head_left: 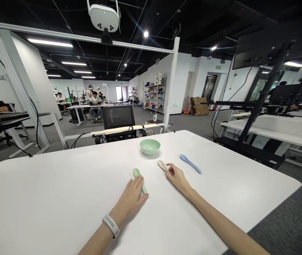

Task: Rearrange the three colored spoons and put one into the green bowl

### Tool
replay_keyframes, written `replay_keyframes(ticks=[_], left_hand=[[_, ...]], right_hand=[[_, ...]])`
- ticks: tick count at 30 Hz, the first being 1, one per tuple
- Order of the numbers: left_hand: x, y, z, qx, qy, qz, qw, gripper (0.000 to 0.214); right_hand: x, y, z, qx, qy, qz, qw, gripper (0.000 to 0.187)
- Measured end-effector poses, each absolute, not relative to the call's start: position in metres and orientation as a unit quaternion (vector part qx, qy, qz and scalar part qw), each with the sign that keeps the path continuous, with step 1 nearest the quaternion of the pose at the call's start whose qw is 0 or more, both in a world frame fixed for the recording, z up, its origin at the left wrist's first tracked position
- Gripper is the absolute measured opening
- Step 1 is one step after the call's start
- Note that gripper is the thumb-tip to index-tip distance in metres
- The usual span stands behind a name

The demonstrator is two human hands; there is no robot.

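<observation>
On the white table [60, 191] my left hand [132, 198] lies flat, fingers stretched out, over the handle of a pale green spoon [137, 173]. My right hand [177, 176] has its fingers curled around the handle of a beige spoon [162, 164], whose bowl sticks out past the fingertips. A light blue spoon [190, 164] lies loose just to the right of that hand. A mint green bowl [150, 146] stands upright a little beyond both hands. A white band [111, 225] is on my left wrist.
A black chair and monitor stand [119, 120] sit behind the table's far edge. An aluminium frame [171, 85] rises past it. Other desks [273, 131] stand to the right, and people sit at desks far left and in the background.
</observation>
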State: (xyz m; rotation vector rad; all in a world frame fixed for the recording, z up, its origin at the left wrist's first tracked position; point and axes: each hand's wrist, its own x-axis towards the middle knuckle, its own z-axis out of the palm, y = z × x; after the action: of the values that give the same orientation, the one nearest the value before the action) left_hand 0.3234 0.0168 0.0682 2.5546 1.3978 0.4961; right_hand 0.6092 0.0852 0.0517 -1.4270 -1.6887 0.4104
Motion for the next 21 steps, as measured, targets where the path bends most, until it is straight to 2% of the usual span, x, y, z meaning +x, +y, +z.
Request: replay_keyframes(ticks=[21], left_hand=[[0.3248,0.0171,0.0706,0.859,0.474,0.164,0.105,0.064]], right_hand=[[0.6095,0.0851,0.0511,-0.569,-0.677,0.165,0.437,0.055]])
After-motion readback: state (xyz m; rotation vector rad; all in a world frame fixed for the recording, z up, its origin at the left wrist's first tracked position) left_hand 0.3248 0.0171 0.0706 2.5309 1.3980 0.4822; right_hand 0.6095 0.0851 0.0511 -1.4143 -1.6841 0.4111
